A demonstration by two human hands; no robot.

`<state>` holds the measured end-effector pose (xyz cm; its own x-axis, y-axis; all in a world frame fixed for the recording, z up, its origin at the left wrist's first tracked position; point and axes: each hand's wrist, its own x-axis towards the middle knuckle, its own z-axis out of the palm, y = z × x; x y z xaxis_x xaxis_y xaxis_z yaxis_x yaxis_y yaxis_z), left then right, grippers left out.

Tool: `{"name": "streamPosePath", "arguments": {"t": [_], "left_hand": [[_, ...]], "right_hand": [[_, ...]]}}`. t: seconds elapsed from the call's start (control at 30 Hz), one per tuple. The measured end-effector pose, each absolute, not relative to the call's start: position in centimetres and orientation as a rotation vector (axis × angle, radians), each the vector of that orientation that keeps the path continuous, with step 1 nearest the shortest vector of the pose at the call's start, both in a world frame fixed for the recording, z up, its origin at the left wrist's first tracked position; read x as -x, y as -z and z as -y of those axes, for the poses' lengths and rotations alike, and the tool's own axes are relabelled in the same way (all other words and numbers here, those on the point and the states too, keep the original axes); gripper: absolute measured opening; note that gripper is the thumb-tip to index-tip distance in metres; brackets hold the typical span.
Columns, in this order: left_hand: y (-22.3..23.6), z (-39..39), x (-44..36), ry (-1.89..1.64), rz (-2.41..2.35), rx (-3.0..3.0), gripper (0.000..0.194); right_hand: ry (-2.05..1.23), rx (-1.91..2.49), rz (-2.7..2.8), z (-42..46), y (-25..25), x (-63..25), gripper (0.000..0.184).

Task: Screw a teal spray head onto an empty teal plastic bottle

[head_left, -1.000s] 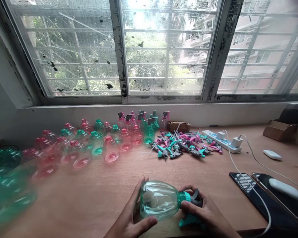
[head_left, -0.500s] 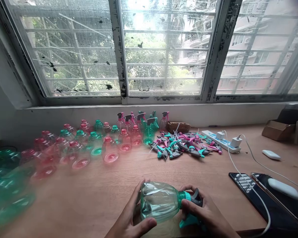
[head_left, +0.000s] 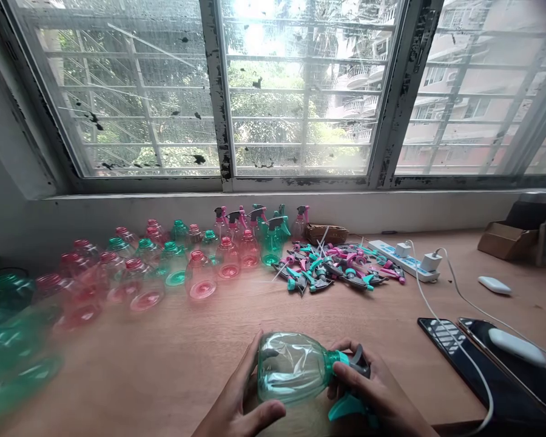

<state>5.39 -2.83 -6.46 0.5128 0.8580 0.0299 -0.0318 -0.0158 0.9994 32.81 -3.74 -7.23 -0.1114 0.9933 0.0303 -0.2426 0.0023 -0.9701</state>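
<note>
A clear green spray bottle (head_left: 292,368) lies on its side in the air between my two hands, near the front of the table. My left hand (head_left: 250,394) cups its base end, thumb below and fingers behind. At the neck, my right hand (head_left: 361,379) has thumb and fingers closed around the turquoise collar of the trigger sprayer (head_left: 346,405). The sprayer's grey and turquoise head sits on the bottle's neck, partly hidden by the right hand.
Pink and green bottles (head_left: 202,276) without sprayers stand in rows at the left. Several bottles with sprayers (head_left: 273,240) stand by the wall. Beyond my hands is a heap of loose sprayer heads (head_left: 332,267). A power strip (head_left: 404,261), phones (head_left: 455,340) and cables lie at the right.
The bottle and its sprayer have turned slightly in my hands, with the turquoise part showing more. My right fingers have shifted a little at the collar.
</note>
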Motion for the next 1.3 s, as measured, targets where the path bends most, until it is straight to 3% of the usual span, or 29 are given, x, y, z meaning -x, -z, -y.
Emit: {"name": "streamPosePath", "arguments": {"t": [0.23, 0.43, 0.7, 0.9, 1.17, 1.3], "left_hand": [[6.3, 3.1, -5.8, -0.883, -0.811, -1.496, 0.1], [6.0, 3.2, -5.6, -0.859, -0.815, -1.422, 0.111], [5.6, 3.3, -5.7, -0.882, -0.811, -1.524, 0.088], [5.5, 3.3, -5.5, -0.828, -0.808, -1.51, 0.112], [5.5, 3.4, -5.7, -0.868, -0.813, -1.526, 0.097], [5.9, 3.2, -5.5, -0.86, -0.81, -1.538, 0.108]], "right_hand": [[-1.409, 0.931, 1.048, 3.7, 7.4, -32.7, 0.042], [-1.427, 0.913, 1.067, 3.7, 7.5, -32.8, 0.041], [-1.396, 0.956, 1.087, 3.9, 7.2, -32.7, 0.042], [-1.411, 0.951, 1.101, 4.0, 7.2, -32.7, 0.043], [-1.395, 0.96, 1.079, 3.9, 7.1, -32.7, 0.043], [-1.421, 0.939, 1.072, 3.9, 6.9, -32.6, 0.043]]}}
